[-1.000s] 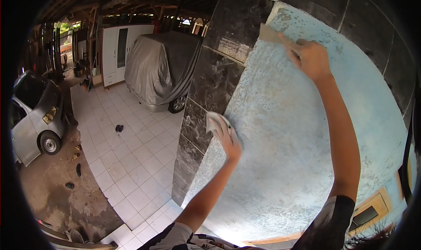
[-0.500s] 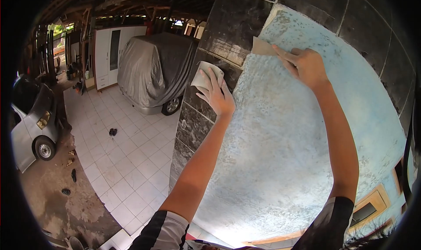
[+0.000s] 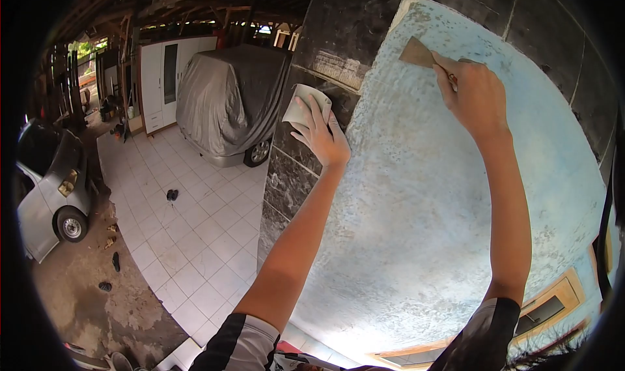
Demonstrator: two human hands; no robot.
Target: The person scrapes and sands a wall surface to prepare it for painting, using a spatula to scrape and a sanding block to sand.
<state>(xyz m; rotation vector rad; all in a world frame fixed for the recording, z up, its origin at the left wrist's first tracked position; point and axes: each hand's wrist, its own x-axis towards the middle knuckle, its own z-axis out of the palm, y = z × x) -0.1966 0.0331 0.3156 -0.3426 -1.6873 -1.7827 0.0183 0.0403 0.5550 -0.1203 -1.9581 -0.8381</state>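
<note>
My right hand (image 3: 480, 99) grips a putty knife (image 3: 416, 52), its broad flat blade pointing up and left against the upper part of the mottled light-blue wall (image 3: 416, 201). The handle is mostly hidden in my fingers. My left hand (image 3: 325, 141) lies on the dark tiles (image 3: 306, 136) at the wall's left edge. Under its spread fingers is a folded pale sheet of sandpaper (image 3: 294, 112), held against the tile. Grey worn patches mark the blue surface along its left side and top.
Left of the wall, a covered car (image 3: 221, 104) stands on white floor tiles (image 3: 202, 234), near a white wardrobe (image 3: 153, 78). A silver car (image 3: 55, 182) is at the far left. Dark sandals (image 3: 172, 194) lie on the floor. A wood-framed opening (image 3: 547, 306) is low at right.
My right hand has moved right with the putty knife, and the blade has left the tile border and now points up more steeply. My left hand stays nearly in place.
</note>
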